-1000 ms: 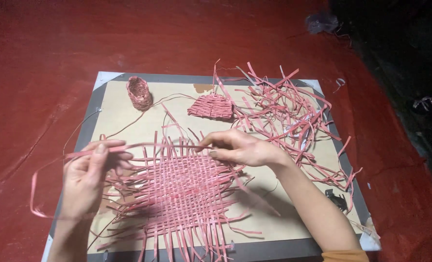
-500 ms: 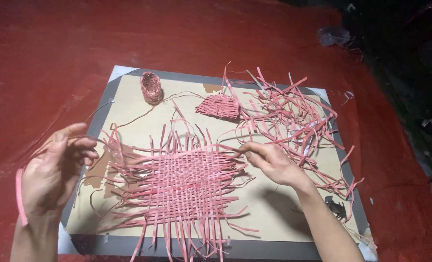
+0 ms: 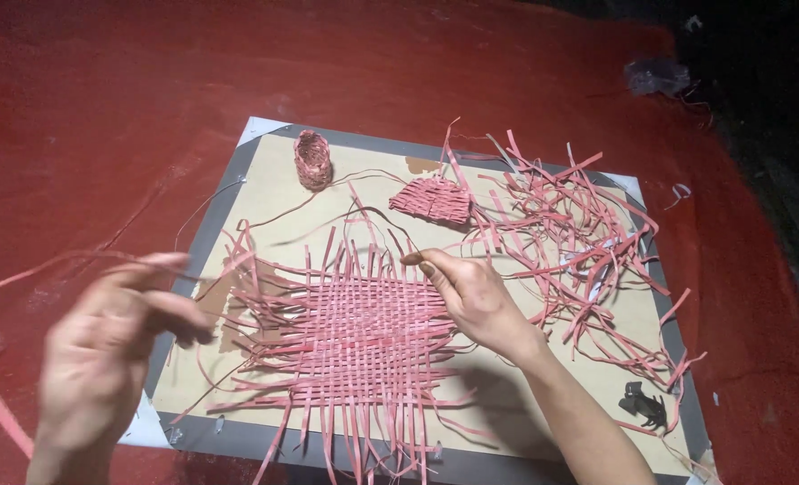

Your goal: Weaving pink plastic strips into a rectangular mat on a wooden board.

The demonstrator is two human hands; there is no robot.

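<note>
Since half a second ago: left hand (image 3: 103, 346) lifted higher and nearer the camera, blurred with motion, now hanging over the left edge of the board (image 3: 204, 232); right hand (image 3: 471, 292) slid inward onto the upper right corner of the woven mat (image 3: 350, 337).

Left fingers curled loosely round a long pink strip (image 3: 36, 269), thumb and forefinger pinching it; strip trailing off leftward over the red floor covering (image 3: 103, 108), then looping down past the wrist. Right fingers closed together at the tips, pinching at the mat's edge among the loose strip ends; too small to tell exactly which strand.

Woven mat lying flat in the middle of the tan board, square of pink plaiting with unwoven ends sticking out on all sides, some reaching over the board's near edge. Behind it, a small woven cup (image 3: 313, 160) standing upright near the far left corner, and a small flat woven piece (image 3: 433, 198) further right. Heap of loose pink strips (image 3: 570, 233) spread across the right half of the board. Small dark object (image 3: 643, 404) near the right front corner, close beside the right forearm.
</note>
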